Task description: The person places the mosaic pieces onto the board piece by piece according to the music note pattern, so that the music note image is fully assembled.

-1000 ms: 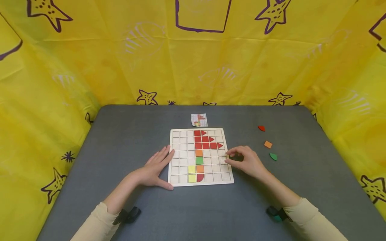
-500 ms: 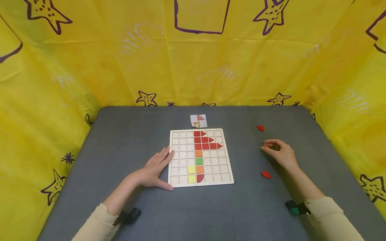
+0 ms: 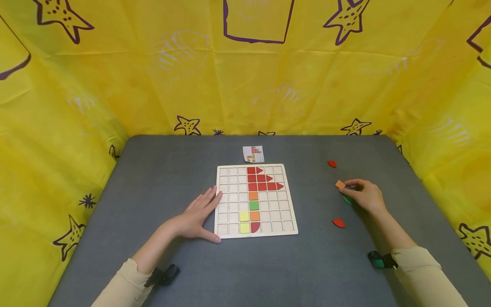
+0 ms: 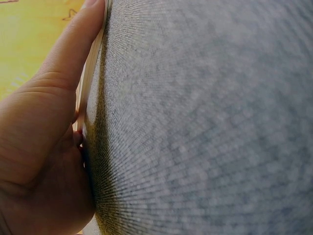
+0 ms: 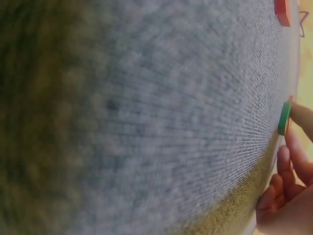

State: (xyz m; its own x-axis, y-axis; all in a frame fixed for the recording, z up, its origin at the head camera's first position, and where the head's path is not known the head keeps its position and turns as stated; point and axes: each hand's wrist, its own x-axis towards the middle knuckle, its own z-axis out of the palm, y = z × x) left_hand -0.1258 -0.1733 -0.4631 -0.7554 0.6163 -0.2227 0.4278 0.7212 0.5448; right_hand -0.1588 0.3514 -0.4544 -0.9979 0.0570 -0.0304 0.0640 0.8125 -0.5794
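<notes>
A square wooden grid board lies on the table, filled partly with red, orange, green and yellow tiles. My left hand rests along its left edge, fingers spread and straight; the left wrist view shows the thumb against the board's side. To the right of the board, the thumb and fingertips of my right hand pinch an orange square tile at its right side. Just under that hand lies a green quarter-round tile, partly covered by it; the right wrist view shows the green tile edge-on beside the fingers.
One red quarter-round tile lies behind the right hand, another red quarter-round tile in front of it. A small printed pattern card lies just beyond the board. Yellow patterned cloth hangs around the grey table.
My right hand has moved from the board's right edge out to the loose tiles and now pinches the orange square. The nearer red tile has come into view. The left hand stays put.
</notes>
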